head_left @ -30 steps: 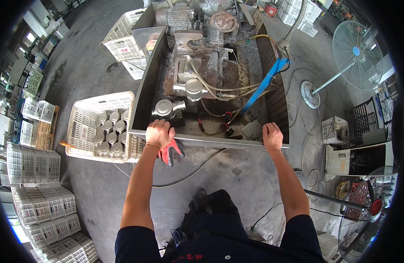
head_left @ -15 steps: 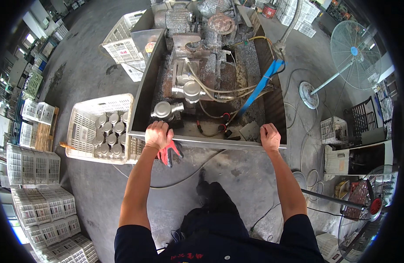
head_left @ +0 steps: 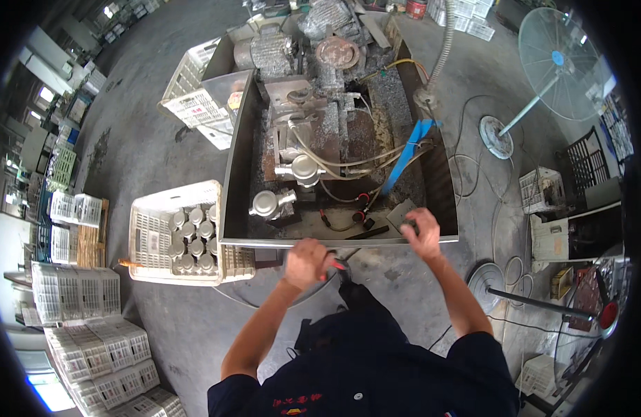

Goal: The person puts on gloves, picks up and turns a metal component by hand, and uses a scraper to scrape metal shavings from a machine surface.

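Both hands: left hand [head_left: 308, 263] gripping red glove [head_left: 338, 265], right hand [head_left: 423, 233] on tray rim [head_left: 348, 241].

Both hands [head_left: 366, 251] on the front rim of a metal machine tray [head_left: 237, 174].

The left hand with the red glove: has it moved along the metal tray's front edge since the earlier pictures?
Yes. The left hand has slid rightwards along the front rim of the grey metal tray, away from the white plastic crate.
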The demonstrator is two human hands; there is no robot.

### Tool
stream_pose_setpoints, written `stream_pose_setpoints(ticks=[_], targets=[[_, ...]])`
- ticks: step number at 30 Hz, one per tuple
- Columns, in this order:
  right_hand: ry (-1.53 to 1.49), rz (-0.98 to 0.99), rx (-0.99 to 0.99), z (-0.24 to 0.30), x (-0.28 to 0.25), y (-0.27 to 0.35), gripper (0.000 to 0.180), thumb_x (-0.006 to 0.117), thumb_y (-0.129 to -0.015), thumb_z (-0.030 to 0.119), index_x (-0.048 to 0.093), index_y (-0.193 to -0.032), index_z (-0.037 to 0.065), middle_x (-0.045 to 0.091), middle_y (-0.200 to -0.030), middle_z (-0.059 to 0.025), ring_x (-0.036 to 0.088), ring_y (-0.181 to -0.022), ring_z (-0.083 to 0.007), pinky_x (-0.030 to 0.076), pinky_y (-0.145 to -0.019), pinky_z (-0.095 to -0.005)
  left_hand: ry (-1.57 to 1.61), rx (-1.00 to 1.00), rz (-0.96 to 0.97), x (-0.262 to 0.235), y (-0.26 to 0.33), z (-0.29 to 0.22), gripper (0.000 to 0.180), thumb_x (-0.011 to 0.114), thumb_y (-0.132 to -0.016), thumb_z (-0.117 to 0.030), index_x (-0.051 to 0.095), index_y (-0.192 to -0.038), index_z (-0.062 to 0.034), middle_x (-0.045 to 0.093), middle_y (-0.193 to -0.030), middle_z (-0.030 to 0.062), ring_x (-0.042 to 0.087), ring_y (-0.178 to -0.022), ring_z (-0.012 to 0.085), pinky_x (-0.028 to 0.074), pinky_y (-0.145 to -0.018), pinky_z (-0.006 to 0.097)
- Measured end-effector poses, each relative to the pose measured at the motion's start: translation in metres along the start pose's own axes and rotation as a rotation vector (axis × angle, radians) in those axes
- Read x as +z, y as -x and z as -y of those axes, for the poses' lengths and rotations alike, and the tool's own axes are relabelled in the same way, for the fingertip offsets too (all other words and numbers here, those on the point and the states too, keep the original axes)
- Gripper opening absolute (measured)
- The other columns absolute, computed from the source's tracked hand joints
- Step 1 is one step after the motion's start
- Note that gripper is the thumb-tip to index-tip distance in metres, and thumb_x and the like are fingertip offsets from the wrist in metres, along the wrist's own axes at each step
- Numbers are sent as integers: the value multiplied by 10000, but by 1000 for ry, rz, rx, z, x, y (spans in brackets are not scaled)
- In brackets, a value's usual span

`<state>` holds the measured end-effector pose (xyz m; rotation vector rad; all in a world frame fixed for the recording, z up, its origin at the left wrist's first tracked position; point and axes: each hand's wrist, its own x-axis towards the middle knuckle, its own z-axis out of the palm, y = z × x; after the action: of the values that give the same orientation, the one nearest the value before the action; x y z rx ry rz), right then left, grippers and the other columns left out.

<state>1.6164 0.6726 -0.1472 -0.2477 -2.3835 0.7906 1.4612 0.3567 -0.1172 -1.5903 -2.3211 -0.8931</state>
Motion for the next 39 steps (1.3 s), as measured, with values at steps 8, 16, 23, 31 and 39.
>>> stream_pose_setpoints(ticks=[8, 16, 23, 31, 39], targets=[[-429, 471, 62, 131, 49, 37, 330, 834, -772, 286, 659, -944, 65, 695, -1001, -120, 666, -964, -344, 527, -853, -426, 282, 8, 103, 8, -37, -48, 246, 735, -847, -240, 567, -803, -65, 564, -768, 103, 587, -712, 307, 493, -657, 421], [21, 413, 381, 91, 32, 105, 187, 749, -874, 188, 635, -825, 48, 647, -746, -176, 643, -692, -406, 499, -611, -463, -82, -209, -118, 4, -83, 52, 270, 802, -775, -199, 626, -938, -76, 650, -889, 119, 620, -848, 344, 508, -748, 458], [135, 169, 661, 81, -21, 197, 148, 728, -883, 166, 647, -864, 44, 617, -683, -185, 620, -621, -405, 479, -555, -459, -401, -360, 35, 18, -119, 130, 595, 878, -676, -404, 604, -1078, -61, 654, -1154, 133, 542, -1152, 326, 422, -977, 481], [124, 220, 1009, 43, -18, 316, 234, 734, -884, 256, 664, -869, 33, 642, -683, -173, 630, -612, -364, 471, -561, -431, -423, -453, 125, 42, -133, 132, 670, 879, -670, -444, 571, -1079, -12, 673, -1121, 171, 531, -1162, 322, 402, -960, 510], [-36, 183, 1109, -8, -1, 342, 247, 717, -885, 286, 707, -939, 45, 690, -745, -182, 674, -671, -366, 499, -616, -447, -349, -202, -16, 17, -119, 130, 575, 901, -592, -282, 578, -1009, -55, 665, -1137, 167, 554, -1157, 346, 399, -1019, 498]])
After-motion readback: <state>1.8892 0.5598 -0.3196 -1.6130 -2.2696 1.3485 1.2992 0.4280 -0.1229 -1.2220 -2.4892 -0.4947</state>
